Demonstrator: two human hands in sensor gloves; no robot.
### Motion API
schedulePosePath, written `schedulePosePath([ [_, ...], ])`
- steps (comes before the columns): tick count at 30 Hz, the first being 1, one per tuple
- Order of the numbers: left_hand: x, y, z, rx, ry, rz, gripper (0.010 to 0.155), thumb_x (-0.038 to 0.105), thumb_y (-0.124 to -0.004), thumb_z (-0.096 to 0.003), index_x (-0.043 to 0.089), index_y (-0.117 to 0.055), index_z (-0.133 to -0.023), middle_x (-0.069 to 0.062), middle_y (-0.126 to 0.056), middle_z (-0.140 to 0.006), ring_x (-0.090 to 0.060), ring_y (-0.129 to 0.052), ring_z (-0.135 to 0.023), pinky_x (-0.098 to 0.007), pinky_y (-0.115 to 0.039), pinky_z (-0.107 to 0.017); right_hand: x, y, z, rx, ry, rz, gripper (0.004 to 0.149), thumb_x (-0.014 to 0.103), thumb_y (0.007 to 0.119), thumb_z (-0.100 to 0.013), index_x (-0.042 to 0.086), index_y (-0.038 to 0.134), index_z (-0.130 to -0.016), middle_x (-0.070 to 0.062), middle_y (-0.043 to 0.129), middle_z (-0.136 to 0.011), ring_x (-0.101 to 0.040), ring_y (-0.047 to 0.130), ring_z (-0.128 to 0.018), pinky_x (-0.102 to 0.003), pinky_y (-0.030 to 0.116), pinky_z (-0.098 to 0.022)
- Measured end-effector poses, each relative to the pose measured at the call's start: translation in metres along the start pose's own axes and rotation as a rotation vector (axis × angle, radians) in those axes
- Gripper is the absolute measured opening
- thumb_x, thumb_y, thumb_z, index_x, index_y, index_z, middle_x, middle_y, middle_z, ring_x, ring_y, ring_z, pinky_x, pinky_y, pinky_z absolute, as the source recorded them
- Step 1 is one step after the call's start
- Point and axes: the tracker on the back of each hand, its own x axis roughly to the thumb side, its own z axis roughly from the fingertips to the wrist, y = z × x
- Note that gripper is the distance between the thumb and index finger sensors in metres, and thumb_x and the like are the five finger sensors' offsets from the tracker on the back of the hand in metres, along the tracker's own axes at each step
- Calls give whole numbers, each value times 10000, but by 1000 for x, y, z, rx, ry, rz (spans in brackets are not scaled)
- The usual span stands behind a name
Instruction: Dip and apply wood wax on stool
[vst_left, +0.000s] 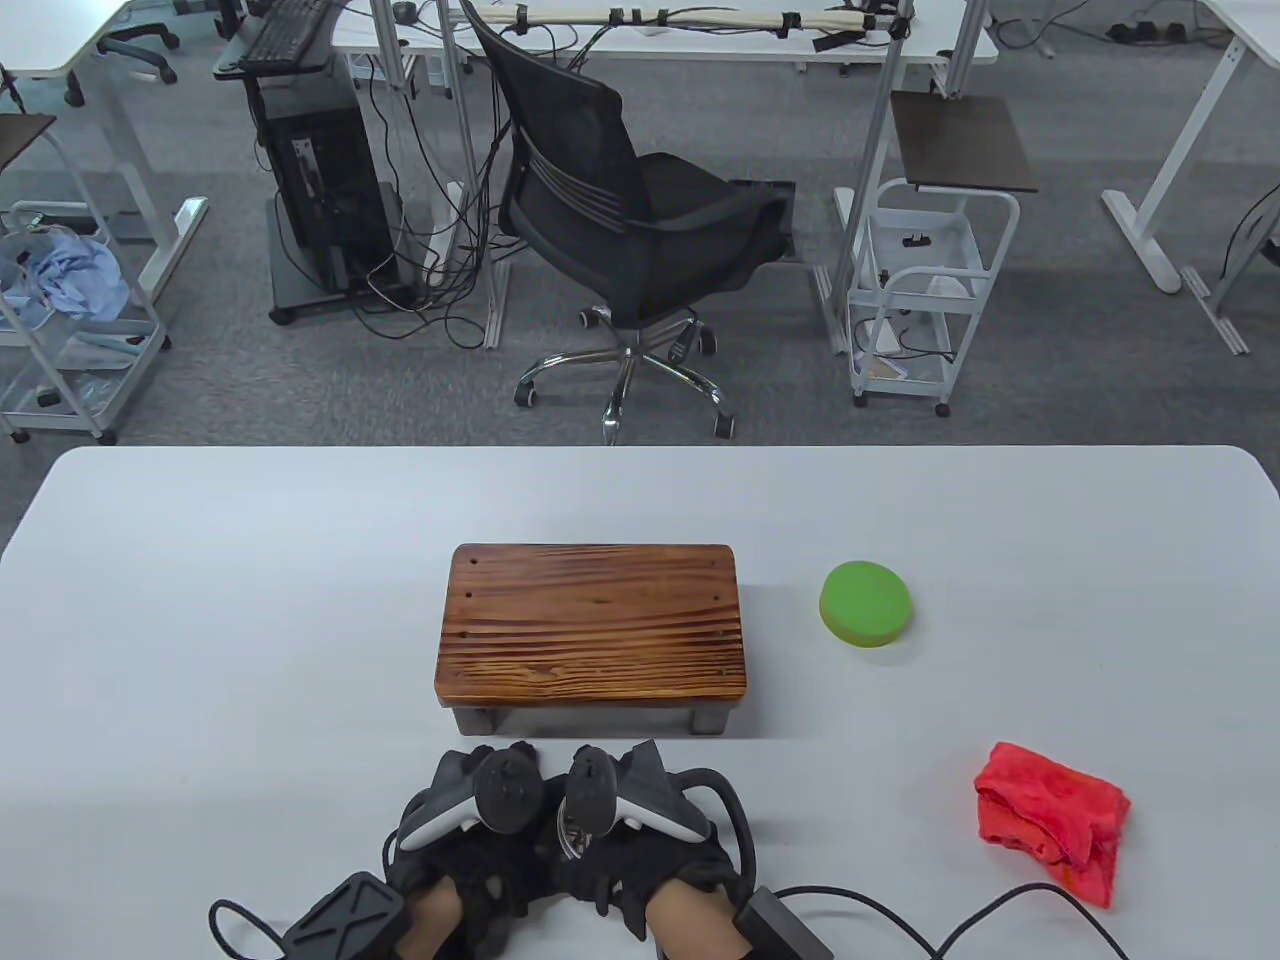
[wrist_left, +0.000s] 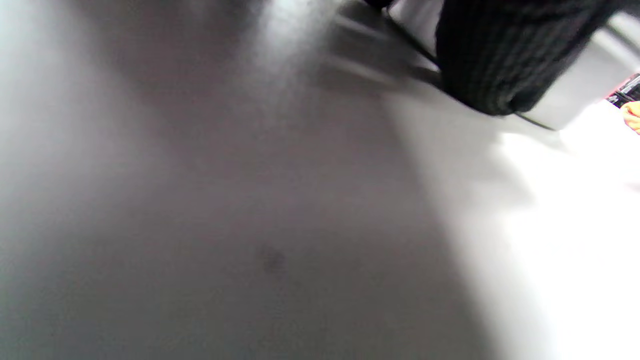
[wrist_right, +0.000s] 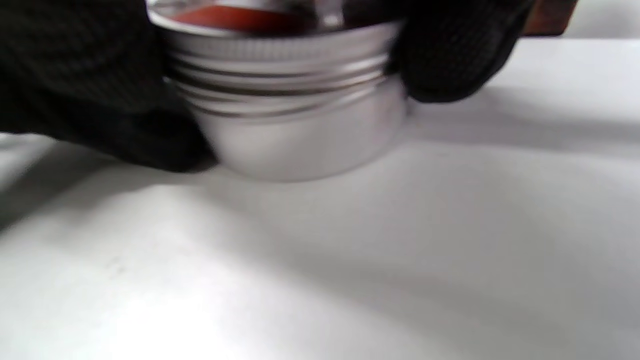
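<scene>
The wooden stool (vst_left: 592, 625) stands mid-table, its striped brown top bare. Just in front of it my two gloved hands sit pressed together. My right hand (vst_left: 640, 850) grips a small silver wax tin (wrist_right: 295, 115), with black fingers (wrist_right: 450, 55) on both sides of it. The tin's threaded rim is exposed and reddish-brown shows inside. Only a sliver of the tin (vst_left: 572, 838) peeks out between the trackers. My left hand (vst_left: 470, 840) curls against the same silver metal (wrist_left: 575, 90), one fingertip (wrist_left: 500, 60) on it. A green round sponge (vst_left: 866, 603) lies right of the stool.
A crumpled red cloth (vst_left: 1050, 815) lies at the front right of the white table (vst_left: 200, 600). Glove cables (vst_left: 900, 900) trail along the front edge. A black office chair (vst_left: 640, 230) stands on the floor beyond the table.
</scene>
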Motion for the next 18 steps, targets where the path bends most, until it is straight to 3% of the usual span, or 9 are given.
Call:
schedulePosePath([
  [5, 0, 0, 0, -3, 1, 1, 729, 601, -766, -547, 411, -294, -1069, -210, 66, -1149, -584, 93, -944, -834, -85, -571, -8, -2, 1, 32, -46, -73, 941, 584, 919, -453, 276, 308, -1099, -105, 305, -1129, -554, 574, -957, -481, 776, -631],
  [7, 0, 0, 1, -3, 1, -3, 723, 607, -756, -553, 414, -287, -1068, -215, 68, -1147, -584, 92, -943, -834, -86, -570, -9, -1, 5, 16, -35, -93, 956, 632, 895, -469, 250, 289, -1102, -140, 292, -1132, -540, 560, -971, -476, 776, -635],
  [9, 0, 0, 0, -4, 1, -4, 727, 608, -754, -553, 410, -282, -1069, -215, 71, -1145, -584, 94, -942, -834, -86, -569, -8, -1, 7, -14, 35, -60, 1021, 745, 822, -466, 226, 227, -1113, -181, 283, -1136, -546, 615, -948, -471, 809, -609],
  [12, 0, 0, 0, -4, 2, -6, 727, 608, -754, -555, 409, -280, -1069, -218, 70, -1144, -586, 93, -942, -836, -88, -569, -4, 0, 5, -24, 106, -17, 1024, 802, 734, -466, 203, 213, -1113, -203, 343, -1123, -532, 726, -880, -439, 864, -548],
  [15, 0, -1, 0, -4, 1, -10, 729, 613, -752, -552, 411, -277, -1068, -219, 73, -1144, -588, 93, -941, -836, -88, -569, 0, 2, 0, -18, 124, -4, 988, 784, 699, -482, 173, 236, -1106, -216, 386, -1088, -537, 765, -810, -423, 872, -507],
  [18, 1, 0, 0, -5, 0, -9, 731, 608, -757, -550, 407, -283, -1069, -220, 69, -1145, -589, 90, -942, -837, -91, -570, 2, 1, 0, -48, 109, -2, 950, 743, 737, -485, 177, 303, -1114, -201, 418, -1070, -540, 760, -798, -416, 855, -512],
])
